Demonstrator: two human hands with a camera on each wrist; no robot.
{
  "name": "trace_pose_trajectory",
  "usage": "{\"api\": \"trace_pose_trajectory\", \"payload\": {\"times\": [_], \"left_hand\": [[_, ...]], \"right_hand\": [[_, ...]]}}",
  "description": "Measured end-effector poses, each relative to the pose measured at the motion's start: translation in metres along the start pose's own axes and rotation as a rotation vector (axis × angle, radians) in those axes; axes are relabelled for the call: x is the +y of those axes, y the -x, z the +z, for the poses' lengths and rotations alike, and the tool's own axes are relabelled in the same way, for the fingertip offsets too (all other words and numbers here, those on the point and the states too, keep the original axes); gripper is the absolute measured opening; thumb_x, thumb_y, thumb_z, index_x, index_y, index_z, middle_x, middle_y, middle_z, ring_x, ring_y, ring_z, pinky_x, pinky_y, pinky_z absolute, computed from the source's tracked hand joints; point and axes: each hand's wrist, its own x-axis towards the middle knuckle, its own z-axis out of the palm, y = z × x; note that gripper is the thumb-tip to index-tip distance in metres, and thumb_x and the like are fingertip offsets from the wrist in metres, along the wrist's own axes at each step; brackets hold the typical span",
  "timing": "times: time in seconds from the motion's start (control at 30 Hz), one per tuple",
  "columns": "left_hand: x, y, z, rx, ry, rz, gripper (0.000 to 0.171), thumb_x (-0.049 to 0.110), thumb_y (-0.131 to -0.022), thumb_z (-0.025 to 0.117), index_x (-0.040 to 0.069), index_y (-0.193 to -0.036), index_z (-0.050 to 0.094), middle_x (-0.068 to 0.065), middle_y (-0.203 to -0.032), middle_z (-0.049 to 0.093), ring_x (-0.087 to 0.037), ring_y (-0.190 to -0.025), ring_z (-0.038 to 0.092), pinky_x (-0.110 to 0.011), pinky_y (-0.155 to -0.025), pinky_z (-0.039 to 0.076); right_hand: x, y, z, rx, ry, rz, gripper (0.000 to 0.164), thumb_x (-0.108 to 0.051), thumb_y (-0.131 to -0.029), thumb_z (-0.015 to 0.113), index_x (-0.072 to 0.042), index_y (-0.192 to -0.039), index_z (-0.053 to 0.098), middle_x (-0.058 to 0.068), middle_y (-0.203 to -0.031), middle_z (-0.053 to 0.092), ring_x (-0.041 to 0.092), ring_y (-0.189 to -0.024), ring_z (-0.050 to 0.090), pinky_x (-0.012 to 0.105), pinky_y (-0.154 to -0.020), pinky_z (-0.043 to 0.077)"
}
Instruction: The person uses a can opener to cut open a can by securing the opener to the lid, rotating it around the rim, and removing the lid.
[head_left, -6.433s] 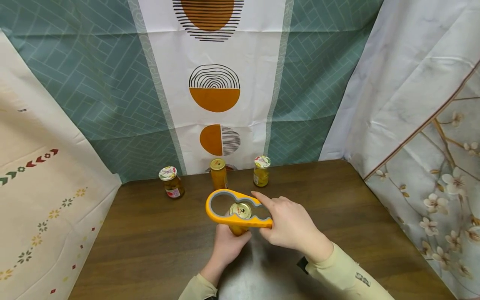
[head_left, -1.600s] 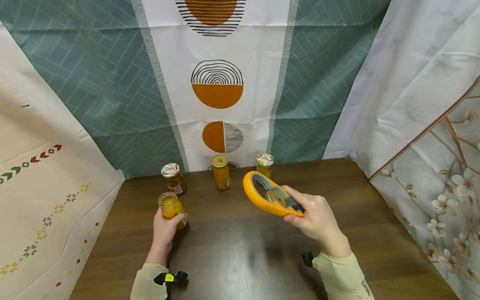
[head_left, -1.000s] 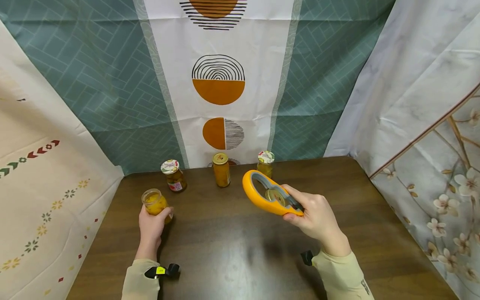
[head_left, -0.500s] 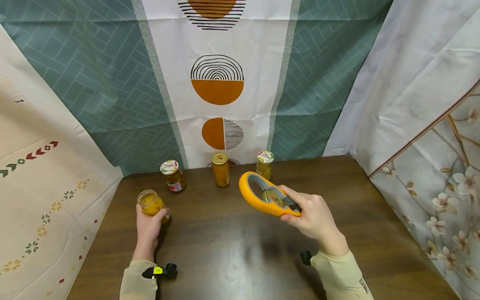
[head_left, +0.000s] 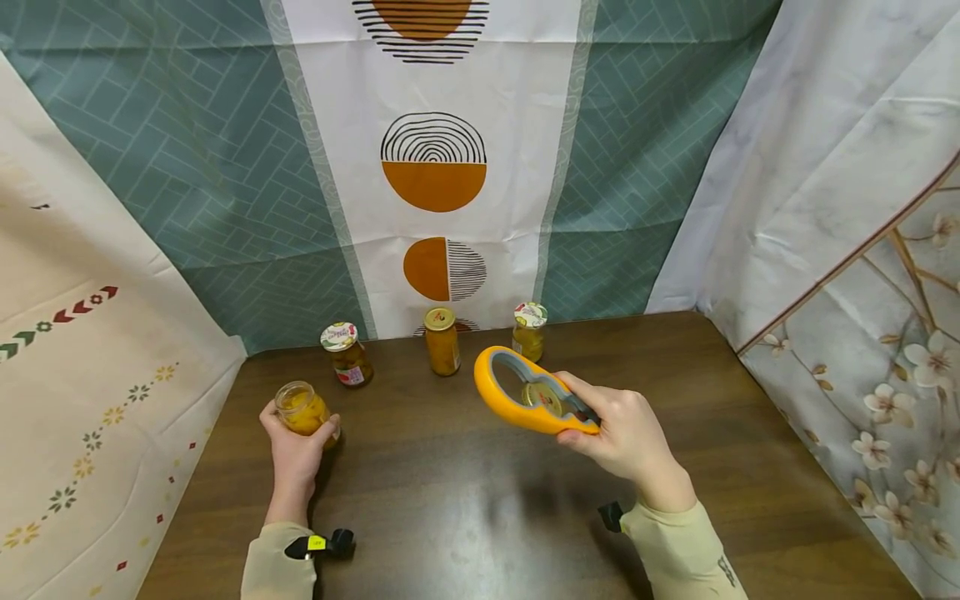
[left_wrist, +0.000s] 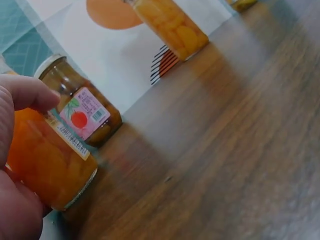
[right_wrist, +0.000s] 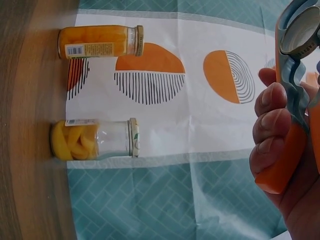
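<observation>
At the left of the table, an opened glass jar (head_left: 303, 412) of yellow-orange fruit stands without its lid. My left hand (head_left: 291, 457) is round it, thumb on the right side and fingers on the left. In the left wrist view the jar's base (left_wrist: 75, 192) is down at the wood. My right hand (head_left: 626, 435) grips the handles of an orange and grey jar opener (head_left: 501, 407), held up over the table's middle right. A gold lid (head_left: 542, 397) sits clamped between the opener's arms; the right wrist view shows the lid's pale inside (right_wrist: 302, 32).
Three lidded jars stand along the back edge: a dark one (head_left: 351, 365) with a patterned lid, a tall orange one (head_left: 442, 346) with a gold lid, a yellow one (head_left: 528, 340) behind the opener. Fabric hangs behind (head_left: 622, 167). The dark jar is close behind the opened one.
Earlier the lidded jar was at the centre under the opener. The lid came off into the opener, and my left hand carried the jar left. Lately the left fingers have spread slightly.
</observation>
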Motion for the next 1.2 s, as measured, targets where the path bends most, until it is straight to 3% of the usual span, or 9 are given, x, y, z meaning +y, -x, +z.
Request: {"api": "trace_pose_trajectory", "payload": {"times": [0.1,0.2,0.4,0.53,0.7,0.9,1.03,1.1,1.2], "left_hand": [[0.004,0.001,-0.001,0.009,0.034,0.023,0.106,0.008,-0.092,0.086,0.033,-0.160,0.009,-0.010,-0.157,0.032,-0.028,-0.140,0.038,-0.048,-0.123,0.030],[0.007,0.001,-0.002,0.021,0.067,0.058,0.110,0.010,-0.090,0.087,0.037,-0.162,0.008,-0.010,-0.156,0.034,-0.025,-0.138,0.041,-0.044,-0.124,0.031],[0.013,0.003,-0.006,0.039,0.192,0.181,0.104,-0.006,-0.094,0.077,0.028,-0.165,0.009,-0.001,-0.149,0.039,-0.018,-0.133,0.041,-0.023,-0.110,0.039],[0.021,0.004,-0.010,0.098,0.330,0.311,0.090,-0.004,-0.099,0.070,0.020,-0.164,0.013,-0.005,-0.150,0.038,-0.020,-0.137,0.035,-0.028,-0.110,0.029],[0.045,0.008,-0.011,0.235,0.540,0.462,0.080,0.012,-0.097,0.072,0.010,-0.159,0.022,-0.010,-0.152,0.032,-0.025,-0.141,0.027,-0.037,-0.109,0.022],[0.081,0.021,-0.006,0.337,0.712,0.628,0.070,0.005,-0.087,0.066,0.001,-0.148,0.031,-0.017,-0.147,0.034,-0.031,-0.136,0.031,-0.040,-0.109,0.020],[0.101,0.035,0.004,0.306,0.774,0.722,0.061,-0.002,-0.086,0.058,0.000,-0.142,0.034,-0.021,-0.140,0.039,-0.034,-0.130,0.036,-0.037,-0.105,0.028],[0.110,0.045,0.012,0.262,0.806,0.728,0.060,-0.004,-0.086,0.056,-0.001,-0.142,0.033,-0.022,-0.138,0.041,-0.035,-0.128,0.040,-0.034,-0.099,0.035],[0.119,0.061,0.025,0.143,0.841,0.706,0.058,-0.003,-0.090,0.057,0.000,-0.143,0.033,-0.025,-0.138,0.044,-0.036,-0.126,0.045,-0.032,-0.092,0.042]], "right_hand": [[0.001,0.001,-0.001,0.007,-0.001,0.000,0.083,-0.083,-0.097,0.041,-0.015,-0.135,0.069,-0.010,-0.078,0.062,0.005,-0.060,0.048,0.026,-0.051,0.041],[0.002,0.001,-0.001,0.021,-0.012,-0.009,0.083,-0.083,-0.097,0.042,-0.015,-0.134,0.070,-0.010,-0.078,0.062,0.005,-0.059,0.047,0.025,-0.050,0.040],[0.000,-0.001,-0.001,0.025,-0.018,-0.018,0.082,-0.083,-0.097,0.043,-0.015,-0.134,0.070,-0.011,-0.077,0.061,0.004,-0.060,0.047,0.025,-0.051,0.040],[0.000,-0.001,-0.001,0.023,-0.017,-0.013,0.082,-0.083,-0.097,0.043,-0.015,-0.133,0.070,-0.011,-0.078,0.062,0.004,-0.060,0.047,0.025,-0.051,0.040],[0.000,0.000,0.000,0.023,-0.010,-0.005,0.082,-0.083,-0.097,0.042,-0.015,-0.133,0.070,-0.011,-0.079,0.063,0.005,-0.060,0.047,0.027,-0.050,0.040],[0.000,0.001,0.001,0.017,-0.015,-0.004,0.082,-0.083,-0.096,0.043,-0.016,-0.134,0.070,-0.010,-0.079,0.063,0.005,-0.059,0.048,0.027,-0.050,0.041],[-0.001,0.001,0.001,0.020,-0.016,-0.009,0.082,-0.083,-0.097,0.043,-0.015,-0.134,0.070,-0.010,-0.079,0.064,0.006,-0.059,0.049,0.027,-0.050,0.041],[-0.001,0.001,0.001,0.024,-0.016,-0.011,0.083,-0.083,-0.097,0.042,-0.014,-0.134,0.070,-0.009,-0.079,0.064,0.006,-0.059,0.049,0.027,-0.050,0.041],[-0.002,0.000,0.002,0.027,-0.013,-0.016,0.084,-0.083,-0.097,0.042,-0.014,-0.134,0.070,-0.009,-0.079,0.065,0.006,-0.059,0.049,0.027,-0.050,0.041]]}}
